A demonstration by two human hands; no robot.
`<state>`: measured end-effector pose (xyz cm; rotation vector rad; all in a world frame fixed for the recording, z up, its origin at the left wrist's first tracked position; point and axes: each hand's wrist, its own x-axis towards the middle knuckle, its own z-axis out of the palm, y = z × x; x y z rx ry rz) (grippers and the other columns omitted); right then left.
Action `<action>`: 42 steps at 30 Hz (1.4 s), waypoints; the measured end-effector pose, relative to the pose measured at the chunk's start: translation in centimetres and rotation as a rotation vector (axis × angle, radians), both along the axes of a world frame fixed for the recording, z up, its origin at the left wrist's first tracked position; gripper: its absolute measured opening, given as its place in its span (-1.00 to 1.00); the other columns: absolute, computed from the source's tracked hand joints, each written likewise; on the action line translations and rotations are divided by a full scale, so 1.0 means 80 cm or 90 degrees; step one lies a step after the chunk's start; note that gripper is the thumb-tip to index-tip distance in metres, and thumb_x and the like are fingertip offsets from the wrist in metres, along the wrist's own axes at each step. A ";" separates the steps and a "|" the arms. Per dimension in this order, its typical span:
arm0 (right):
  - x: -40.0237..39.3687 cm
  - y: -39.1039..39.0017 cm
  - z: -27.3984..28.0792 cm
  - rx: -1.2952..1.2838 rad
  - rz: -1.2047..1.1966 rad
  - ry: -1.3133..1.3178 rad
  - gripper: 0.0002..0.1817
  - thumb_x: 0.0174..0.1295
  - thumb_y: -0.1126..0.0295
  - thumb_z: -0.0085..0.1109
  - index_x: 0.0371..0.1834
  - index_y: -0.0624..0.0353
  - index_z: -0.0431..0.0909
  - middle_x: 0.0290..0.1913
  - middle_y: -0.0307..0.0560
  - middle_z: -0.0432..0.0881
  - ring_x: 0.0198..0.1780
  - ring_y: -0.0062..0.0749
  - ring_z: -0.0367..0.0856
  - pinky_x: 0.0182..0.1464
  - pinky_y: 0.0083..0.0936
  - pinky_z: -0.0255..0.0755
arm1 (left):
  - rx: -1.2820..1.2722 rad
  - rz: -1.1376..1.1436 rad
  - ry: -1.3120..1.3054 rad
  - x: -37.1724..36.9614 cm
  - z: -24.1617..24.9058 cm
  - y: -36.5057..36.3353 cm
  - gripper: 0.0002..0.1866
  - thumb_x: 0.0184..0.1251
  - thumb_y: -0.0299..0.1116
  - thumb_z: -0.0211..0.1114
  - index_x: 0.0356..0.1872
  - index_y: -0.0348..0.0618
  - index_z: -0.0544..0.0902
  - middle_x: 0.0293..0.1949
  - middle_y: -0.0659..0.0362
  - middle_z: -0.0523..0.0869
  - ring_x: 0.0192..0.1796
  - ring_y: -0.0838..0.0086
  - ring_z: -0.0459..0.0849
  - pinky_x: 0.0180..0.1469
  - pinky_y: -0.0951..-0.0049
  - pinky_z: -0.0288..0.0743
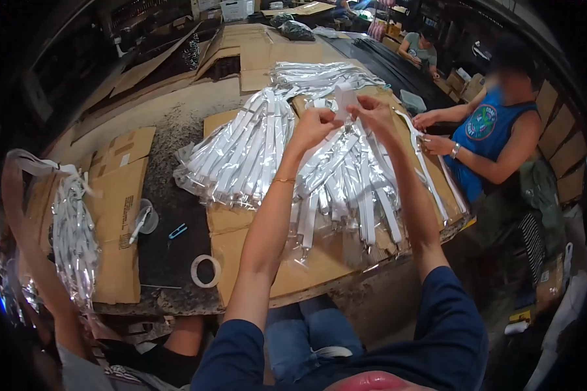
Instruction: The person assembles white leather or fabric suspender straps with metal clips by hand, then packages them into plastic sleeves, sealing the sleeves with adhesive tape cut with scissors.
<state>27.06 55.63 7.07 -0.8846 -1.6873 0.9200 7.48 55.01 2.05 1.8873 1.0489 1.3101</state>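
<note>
White strap (344, 96) is standing upright at the frame's upper middle; the left hand (314, 125) and right hand (375, 114), nearly closed, are pinching it. Handling is calling for light, coordinated fingertips. Bagged straps (366, 210) are fanning below, over cardboard (231, 242).

- The left hand (314, 127) and right hand (374, 114) are covering the lower end of the white strap (344, 96) at upper center.
- Glossy overlapping sleeves are hiding parts of the packed straps (248, 153) at center.
- Blurring is obscuring the face of the co-worker in the blue tank top (479, 133) at right.
- The seated worker (419, 51) at upper right is handling something too small to identify.
- The bottom edge is cutting off the grey-shirted person (85, 373) at lower left.
- Printing on the left cardboard sheet (114, 260) is appearing too small to read.
</note>
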 end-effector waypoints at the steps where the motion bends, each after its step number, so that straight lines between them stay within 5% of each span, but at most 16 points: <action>1: 0.002 -0.010 0.015 0.034 0.005 -0.043 -0.70 0.23 0.39 0.37 -0.05 0.36 0.66 -0.35 -0.23 0.70 -0.38 -0.66 0.57 -0.32 -0.70 0.39 | 0.034 -0.001 -0.019 -0.003 0.019 -0.016 -0.79 0.14 -0.36 0.47 -0.42 -0.34 0.69 -0.57 0.22 0.64 -0.49 0.63 0.48 -0.40 0.50 0.37; 4: 0.005 -0.020 0.050 0.092 0.050 0.010 -0.69 0.30 0.34 0.31 -0.05 0.39 0.65 -0.28 -0.20 0.70 -0.30 -0.66 0.59 -0.27 -0.70 0.39 | 0.039 -0.011 -0.058 -0.003 0.076 -0.058 -0.80 0.20 -0.37 0.45 -0.44 -0.32 0.67 -0.56 0.33 0.61 -0.47 0.70 0.43 -0.37 0.57 0.32; 9: 0.014 -0.064 0.113 0.132 0.310 -0.006 -0.38 0.28 0.37 0.33 0.38 0.27 0.35 -0.03 -0.09 0.69 -0.05 -0.56 0.64 -0.02 -0.67 0.47 | 0.061 0.031 -0.075 -0.002 0.149 -0.114 -0.80 0.23 -0.34 0.44 -0.30 -0.31 0.73 -0.46 0.28 0.70 -0.41 0.68 0.55 -0.34 0.60 0.40; 16: 0.014 -0.127 0.147 0.157 0.257 -0.050 -0.47 0.25 0.49 0.33 0.27 0.37 0.42 -0.10 -0.06 0.68 -0.13 -0.49 0.68 0.00 -0.57 0.53 | 0.028 0.011 -0.056 -0.021 0.203 -0.181 -0.74 0.23 -0.30 0.42 -0.21 -0.34 0.75 -0.39 0.19 0.76 -0.39 0.61 0.62 -0.33 0.56 0.45; 18: 0.012 -0.142 0.154 0.187 0.222 -0.099 -0.51 0.23 0.46 0.36 0.21 0.37 0.47 -0.19 -0.08 0.70 -0.16 -0.51 0.68 -0.03 -0.56 0.54 | -0.044 -0.043 -0.074 -0.023 0.215 -0.201 -0.75 0.29 -0.30 0.40 -0.18 -0.30 0.74 -0.32 0.21 0.75 -0.31 0.60 0.67 -0.17 0.57 0.53; 24: -0.006 -0.181 0.171 0.104 0.346 0.021 -0.53 0.22 0.34 0.39 0.17 0.29 0.54 -0.11 -0.16 0.70 -0.14 -0.58 0.66 -0.06 -0.62 0.56 | 0.023 0.030 0.056 -0.025 0.237 -0.237 -0.83 0.25 -0.34 0.42 -0.31 -0.27 0.75 -0.37 0.21 0.74 -0.35 0.62 0.64 -0.30 0.59 0.48; 26: -0.016 -0.195 0.177 0.127 0.368 0.000 -0.54 0.24 0.36 0.37 0.16 0.34 0.53 -0.10 -0.11 0.71 -0.09 -0.53 0.68 -0.04 -0.59 0.56 | 0.149 0.063 0.028 -0.026 0.237 -0.241 -0.77 0.17 -0.28 0.45 -0.37 -0.29 0.77 -0.54 0.27 0.68 -0.48 0.65 0.56 -0.43 0.57 0.38; 28: -0.023 -0.210 0.186 0.179 0.370 0.008 -0.58 0.27 0.36 0.34 0.12 0.38 0.53 -0.10 -0.07 0.72 -0.13 -0.49 0.70 -0.09 -0.56 0.59 | 0.159 0.089 -0.004 -0.028 0.240 -0.253 -0.68 0.18 -0.17 0.46 -0.23 -0.24 0.76 -0.39 0.22 0.75 -0.33 0.57 0.64 -0.24 0.51 0.48; 30: -0.028 -0.272 0.223 0.189 0.040 -0.153 -0.71 0.26 0.41 0.24 0.02 0.25 0.61 -0.19 -0.01 0.71 -0.14 -0.35 0.67 -0.10 -0.38 0.57 | -0.056 -0.011 -0.184 -0.032 0.254 -0.279 -0.18 0.22 -0.07 0.46 0.47 0.05 0.28 0.42 -0.06 0.37 0.42 0.22 0.39 0.40 0.27 0.24; 31: -0.033 -0.258 0.223 0.279 0.186 -0.007 -0.82 0.24 0.46 0.29 -0.12 0.27 0.64 -0.43 -0.21 0.68 -0.37 -0.55 0.63 -0.28 -0.58 0.54 | -0.009 -0.033 -0.266 -0.038 0.238 -0.278 -0.27 0.22 -0.18 0.46 0.39 -0.02 0.34 0.16 0.02 0.62 0.08 0.26 0.64 0.16 0.32 0.48; 32: -0.018 -0.251 0.223 0.227 0.207 -0.019 -0.81 0.28 0.45 0.27 -0.09 0.29 0.60 -0.36 -0.14 0.69 -0.33 -0.53 0.65 -0.27 -0.59 0.54 | -0.021 -0.025 -0.271 -0.047 0.212 -0.284 -0.27 0.22 -0.18 0.46 0.39 -0.02 0.34 0.16 0.02 0.62 0.08 0.26 0.64 0.16 0.32 0.48; 34: -0.018 -0.268 0.237 0.214 0.211 0.061 -0.80 0.30 0.46 0.24 -0.06 0.30 0.57 -0.38 -0.14 0.68 -0.38 -0.54 0.63 -0.32 -0.56 0.53 | 0.058 -0.158 -0.002 -0.067 0.161 -0.298 -0.57 0.20 -0.04 0.44 -0.07 -0.16 0.72 -0.20 0.20 0.76 -0.09 0.50 0.65 0.04 0.36 0.49; 35: -0.019 -0.264 0.243 0.209 0.212 0.061 -0.80 0.30 0.46 0.24 -0.06 0.30 0.57 -0.38 -0.14 0.68 -0.38 -0.54 0.63 -0.32 -0.56 0.53 | -0.058 -0.165 0.004 -0.073 0.131 -0.316 -0.52 0.28 0.05 0.35 0.02 -0.09 0.69 -0.12 0.21 0.74 0.08 0.47 0.60 0.24 0.23 0.40; 37: -0.022 -0.241 0.257 0.181 0.438 0.160 -0.80 0.31 0.47 0.23 -0.05 0.29 0.55 -0.41 -0.18 0.66 -0.42 -0.54 0.60 -0.35 -0.56 0.50 | -0.132 -0.238 -0.075 -0.086 0.066 -0.335 -0.63 0.28 -0.22 0.40 0.00 -0.24 0.64 -0.13 0.08 0.74 -0.01 0.37 0.70 0.17 0.30 0.51; 41: -0.022 -0.196 0.256 0.069 0.429 0.104 -0.82 0.32 0.45 0.23 -0.08 0.27 0.56 -0.41 -0.19 0.63 -0.39 -0.55 0.57 -0.31 -0.62 0.47 | -0.231 -0.218 -0.161 -0.103 -0.046 -0.406 -0.64 0.28 -0.28 0.40 0.02 -0.28 0.64 -0.18 0.13 0.74 -0.07 0.43 0.70 0.06 0.33 0.55; 42: -0.023 -0.168 0.246 0.074 0.368 -0.033 -0.81 0.31 0.44 0.24 -0.07 0.27 0.56 -0.39 -0.16 0.64 -0.32 -0.54 0.58 -0.24 -0.62 0.47 | -0.252 -0.179 -0.177 -0.100 -0.059 -0.435 -0.64 0.26 -0.28 0.41 0.00 -0.28 0.63 -0.21 0.10 0.74 -0.11 0.41 0.71 0.01 0.33 0.56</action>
